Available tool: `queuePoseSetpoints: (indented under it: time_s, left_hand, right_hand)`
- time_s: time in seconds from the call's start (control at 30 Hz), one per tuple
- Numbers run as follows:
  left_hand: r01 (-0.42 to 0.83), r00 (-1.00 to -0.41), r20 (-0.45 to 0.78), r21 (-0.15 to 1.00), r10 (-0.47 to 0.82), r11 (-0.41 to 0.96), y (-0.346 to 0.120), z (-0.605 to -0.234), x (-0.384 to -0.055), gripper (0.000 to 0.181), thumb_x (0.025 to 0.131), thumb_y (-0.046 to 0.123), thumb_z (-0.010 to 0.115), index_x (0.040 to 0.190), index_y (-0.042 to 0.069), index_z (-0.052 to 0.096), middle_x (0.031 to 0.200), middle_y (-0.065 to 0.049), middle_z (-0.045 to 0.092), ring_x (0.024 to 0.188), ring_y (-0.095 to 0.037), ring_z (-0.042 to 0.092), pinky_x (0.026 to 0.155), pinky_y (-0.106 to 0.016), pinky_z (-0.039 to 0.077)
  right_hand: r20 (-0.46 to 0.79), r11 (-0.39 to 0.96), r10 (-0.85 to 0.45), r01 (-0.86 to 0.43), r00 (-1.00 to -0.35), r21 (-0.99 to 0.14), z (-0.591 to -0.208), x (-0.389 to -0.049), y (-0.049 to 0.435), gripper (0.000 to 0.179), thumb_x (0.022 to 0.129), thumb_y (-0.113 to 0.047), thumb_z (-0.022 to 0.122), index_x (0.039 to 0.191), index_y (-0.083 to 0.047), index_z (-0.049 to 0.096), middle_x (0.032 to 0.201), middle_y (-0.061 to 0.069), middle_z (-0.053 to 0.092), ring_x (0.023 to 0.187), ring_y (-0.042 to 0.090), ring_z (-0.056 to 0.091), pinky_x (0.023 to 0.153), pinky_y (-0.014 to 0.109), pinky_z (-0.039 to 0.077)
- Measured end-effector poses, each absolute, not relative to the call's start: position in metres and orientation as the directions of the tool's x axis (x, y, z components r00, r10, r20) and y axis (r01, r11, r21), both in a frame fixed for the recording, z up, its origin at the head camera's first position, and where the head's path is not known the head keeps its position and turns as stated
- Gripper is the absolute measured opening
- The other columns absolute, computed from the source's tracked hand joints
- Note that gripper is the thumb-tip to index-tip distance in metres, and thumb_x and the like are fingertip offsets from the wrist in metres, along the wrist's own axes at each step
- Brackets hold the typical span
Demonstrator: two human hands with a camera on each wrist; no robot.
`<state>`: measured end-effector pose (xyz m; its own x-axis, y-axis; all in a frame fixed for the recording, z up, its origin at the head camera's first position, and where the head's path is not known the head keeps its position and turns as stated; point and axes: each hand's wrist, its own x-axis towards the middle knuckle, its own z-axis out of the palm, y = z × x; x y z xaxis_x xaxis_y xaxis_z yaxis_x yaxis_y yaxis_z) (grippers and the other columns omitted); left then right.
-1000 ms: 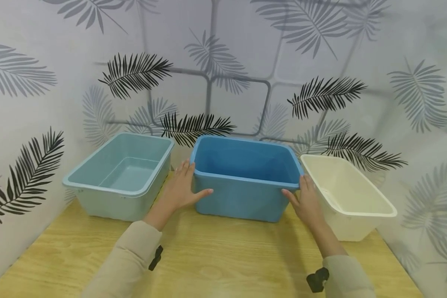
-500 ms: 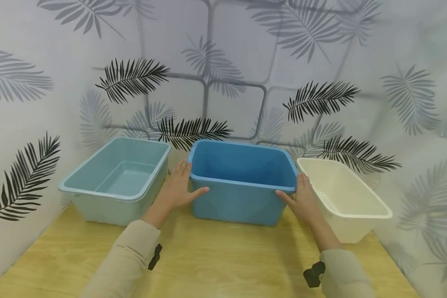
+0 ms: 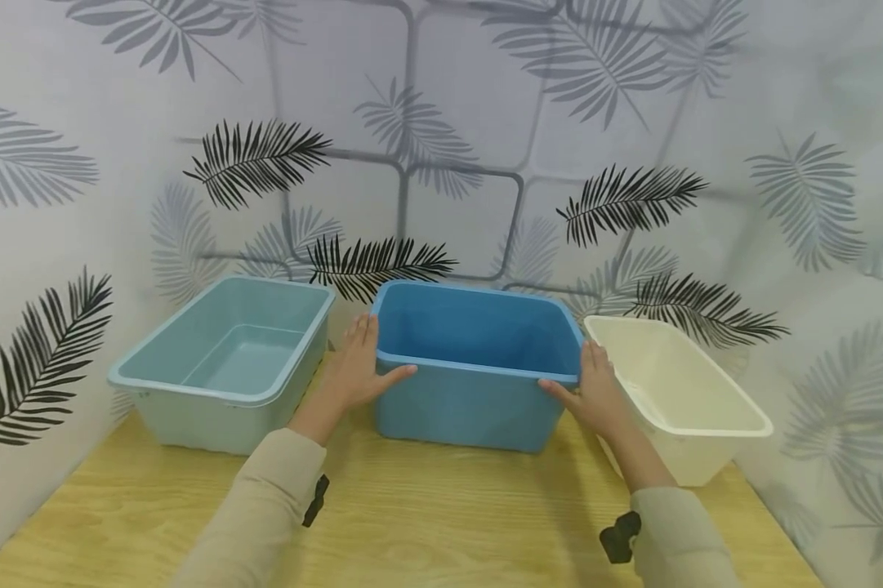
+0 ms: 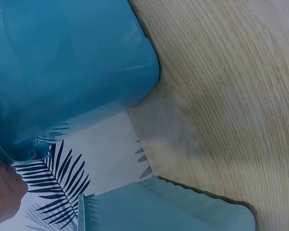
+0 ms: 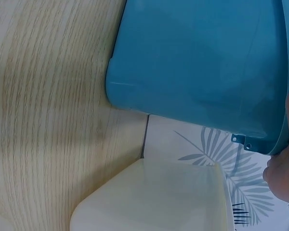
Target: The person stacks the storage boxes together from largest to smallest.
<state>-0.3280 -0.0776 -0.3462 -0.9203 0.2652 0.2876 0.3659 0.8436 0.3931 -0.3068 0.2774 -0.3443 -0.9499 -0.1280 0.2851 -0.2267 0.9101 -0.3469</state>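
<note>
So the blue tub (image 3: 478, 367) sits mid-counter (image 3: 441, 506) between a pale teal tub (image 3: 228, 359) and a cream one (image 3: 676, 392), with the left hand (image 3: 353, 371) and right hand (image 3: 595, 392) pressing flat, fingers straight, against its two ends.

bin: deep blue plastic bin (image 3: 478, 367), open top, empty
pose: upright
place: middle of my table's (image 3: 441, 523) far edge, between my palms
</note>
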Motion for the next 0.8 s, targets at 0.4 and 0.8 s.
queuePoseSetpoints:
  time_s: [0.4,0.8]
  left_hand:
    - [0.349,-0.928,0.266,0.365,0.262,0.863,-0.0782,-0.3475,-0.3306,0.099,0.087,0.06,0.048,0.144,-0.01,0.009,0.153,-0.027,0.004,0.143,-0.038,0.005,0.116,-0.049,0.015]
    - [0.352,-0.926,0.28,0.409,0.252,0.842,-0.0776,-0.3485,-0.3314,0.097,0.087,0.058,0.051,0.143,-0.012,0.013,0.152,-0.029,0.01,0.142,-0.04,0.008,0.115,-0.05,0.016]
  right_hand:
    - [0.253,0.918,-0.13,-0.213,-0.959,-0.334,-0.3441,-0.3076,0.2805,0.104,0.087,-0.061,0.047,0.141,0.016,0.006,0.149,0.036,0.004,0.138,0.052,0.003,0.111,0.061,0.009]
    - [0.277,0.931,-0.136,-0.218,-0.951,-0.292,-0.3426,-0.3059,0.277,0.099,0.088,-0.061,0.045,0.139,0.019,0.014,0.147,0.037,0.013,0.136,0.052,0.012,0.111,0.059,0.014]
